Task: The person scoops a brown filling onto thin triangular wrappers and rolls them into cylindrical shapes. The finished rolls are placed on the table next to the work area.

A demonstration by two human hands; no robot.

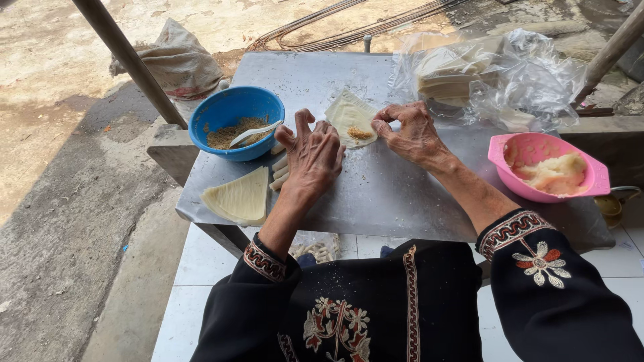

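Note:
A pale triangular wrapper sheet (348, 115) lies on the metal table (396, 194) with a small heap of brown filling (359, 133) on it. My left hand (312, 151) rests at the sheet's left edge, fingers spread and touching it. My right hand (410, 131) pinches the sheet's right corner between thumb and fingers. Several rolled wrappers (280, 171) lie just left of my left hand, partly hidden by it.
A blue bowl (235, 114) of brown filling with a spoon (253, 133) stands at the left. A stack of triangular sheets (239, 197) lies near the front left edge. A plastic bag of sheets (483, 77) sits at the back right, a pink bowl (549, 167) of pale paste at the right.

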